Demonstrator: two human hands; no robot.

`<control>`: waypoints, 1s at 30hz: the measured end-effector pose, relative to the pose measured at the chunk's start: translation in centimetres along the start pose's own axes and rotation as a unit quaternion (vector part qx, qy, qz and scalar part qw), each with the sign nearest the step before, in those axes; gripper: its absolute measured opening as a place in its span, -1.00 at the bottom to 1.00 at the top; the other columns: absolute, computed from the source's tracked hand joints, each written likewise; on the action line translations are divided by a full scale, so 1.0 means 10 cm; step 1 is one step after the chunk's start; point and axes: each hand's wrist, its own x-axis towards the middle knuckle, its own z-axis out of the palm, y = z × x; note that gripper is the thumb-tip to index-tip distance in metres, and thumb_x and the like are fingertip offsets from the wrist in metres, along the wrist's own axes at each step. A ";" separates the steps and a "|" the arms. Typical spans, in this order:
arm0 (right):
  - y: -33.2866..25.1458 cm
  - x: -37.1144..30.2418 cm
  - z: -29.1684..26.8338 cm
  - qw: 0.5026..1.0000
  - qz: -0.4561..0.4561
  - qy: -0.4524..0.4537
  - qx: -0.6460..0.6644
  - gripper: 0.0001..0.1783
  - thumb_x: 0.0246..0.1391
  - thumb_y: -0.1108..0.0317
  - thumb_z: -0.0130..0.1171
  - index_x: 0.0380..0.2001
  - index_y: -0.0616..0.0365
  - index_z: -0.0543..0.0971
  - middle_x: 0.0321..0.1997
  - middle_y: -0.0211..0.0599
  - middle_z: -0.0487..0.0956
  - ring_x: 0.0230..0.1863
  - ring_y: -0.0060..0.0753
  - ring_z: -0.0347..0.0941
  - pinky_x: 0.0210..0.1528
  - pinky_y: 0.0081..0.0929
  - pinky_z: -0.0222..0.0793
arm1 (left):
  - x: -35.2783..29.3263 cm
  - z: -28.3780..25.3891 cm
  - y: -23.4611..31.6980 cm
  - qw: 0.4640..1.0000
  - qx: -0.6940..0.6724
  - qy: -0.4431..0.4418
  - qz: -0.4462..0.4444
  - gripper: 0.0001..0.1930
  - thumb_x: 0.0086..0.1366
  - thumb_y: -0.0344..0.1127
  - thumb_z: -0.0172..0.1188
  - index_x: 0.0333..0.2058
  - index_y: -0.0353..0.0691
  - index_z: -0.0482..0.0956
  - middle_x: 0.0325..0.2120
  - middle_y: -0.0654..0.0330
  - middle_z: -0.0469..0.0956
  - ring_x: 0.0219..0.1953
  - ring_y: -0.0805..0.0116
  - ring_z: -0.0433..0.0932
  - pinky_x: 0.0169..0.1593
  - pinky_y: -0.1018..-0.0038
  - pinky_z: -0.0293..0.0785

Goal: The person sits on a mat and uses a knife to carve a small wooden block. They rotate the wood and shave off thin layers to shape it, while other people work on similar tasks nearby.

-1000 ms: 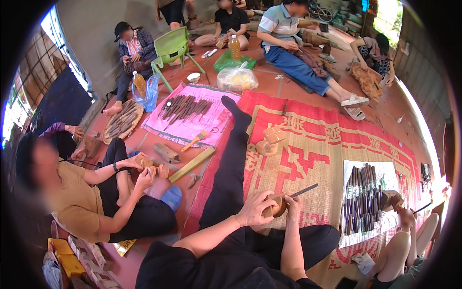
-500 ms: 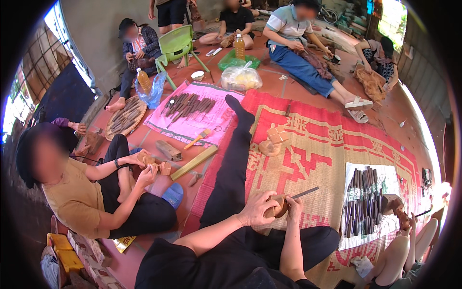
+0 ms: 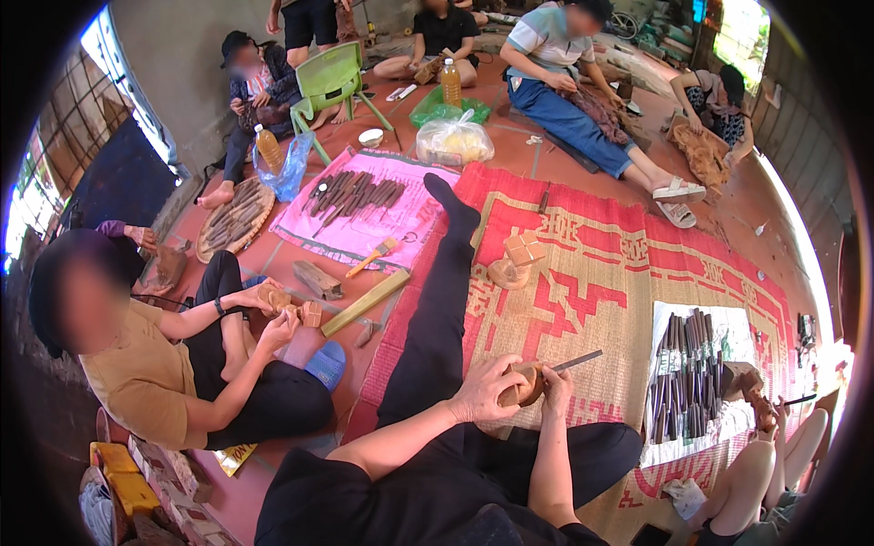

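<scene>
Over the mat (image 3: 596, 273), left hand (image 3: 485, 391) clasps the wooden piece (image 3: 525, 389), seemingly to steady it, while right hand (image 3: 558, 391) pinches a slim dark tool (image 3: 580, 359).

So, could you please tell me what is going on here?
The camera wearer's left hand grips a rounded wooden piece, while the right hand holds a slim dark tool close to it. To the left, a seated co-worker handles another wooden piece. A block-ended wooden form lies on the patterned mat, and dark tools lie on a white sheet to the right.
</scene>
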 end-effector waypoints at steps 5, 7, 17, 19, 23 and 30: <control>-0.13 0.04 -0.14 0.997 0.018 0.076 0.007 -0.85 -0.03 0.52 0.28 -0.45 0.06 0.50 -0.43 -0.46 0.58 -0.39 -0.59 0.48 -0.36 -0.68 0.38 | 0.01 -0.01 0.02 1.000 0.008 -0.001 -0.009 -0.54 -0.13 -0.21 0.40 -0.17 -0.02 0.51 0.06 0.11 0.34 0.03 0.10 0.42 0.02 0.23 0.37; -0.13 0.05 -0.16 0.997 0.026 0.064 0.016 -0.84 -0.03 0.51 0.28 -0.45 0.04 0.48 -0.39 -0.45 0.60 -0.36 -0.57 0.51 -0.34 -0.66 0.41 | 0.03 -0.02 0.00 1.000 0.006 0.005 -0.013 -0.54 -0.13 -0.21 0.40 -0.18 -0.02 0.51 0.05 0.12 0.35 0.01 0.12 0.43 0.01 0.24 0.38; -0.06 0.05 -0.11 0.996 -0.005 0.086 0.024 -0.88 -0.04 0.53 0.28 -0.43 0.12 0.53 -0.47 -0.41 0.56 -0.45 -0.56 0.47 -0.45 -0.67 0.35 | 0.08 -0.04 0.02 0.999 0.008 -0.003 -0.052 -0.54 -0.14 -0.18 0.43 -0.19 -0.03 0.53 0.03 0.15 0.36 -0.03 0.17 0.45 0.02 0.24 0.36; -0.09 0.02 -0.04 0.996 0.012 0.083 0.035 -0.87 -0.05 0.53 0.28 -0.43 0.12 0.53 -0.49 -0.44 0.55 -0.47 -0.58 0.45 -0.46 -0.69 0.32 | 0.06 -0.05 0.01 0.998 0.012 -0.002 -0.058 -0.53 -0.14 -0.19 0.43 -0.19 -0.04 0.53 0.03 0.15 0.36 -0.03 0.17 0.45 0.02 0.24 0.36; 0.06 -0.05 -0.01 1.000 0.010 0.017 0.013 -0.86 -0.05 0.53 0.29 -0.42 0.10 0.54 -0.49 -0.49 0.55 -0.48 -0.62 0.43 -0.47 -0.71 0.23 | 0.07 0.00 0.01 0.999 0.006 0.020 -0.044 -0.54 -0.14 -0.19 0.43 -0.19 -0.04 0.53 0.03 0.14 0.36 -0.04 0.16 0.44 0.02 0.23 0.36; 0.07 0.07 -0.11 0.994 -0.010 0.095 0.062 -0.88 -0.01 0.52 0.27 -0.43 0.05 0.55 -0.49 -0.49 0.56 -0.49 -0.61 0.46 -0.42 -0.66 0.33 | 0.12 0.05 0.06 0.999 0.023 0.017 -0.045 -0.54 -0.15 -0.18 0.43 -0.20 -0.03 0.54 0.03 0.14 0.36 -0.04 0.15 0.43 0.02 0.23 0.36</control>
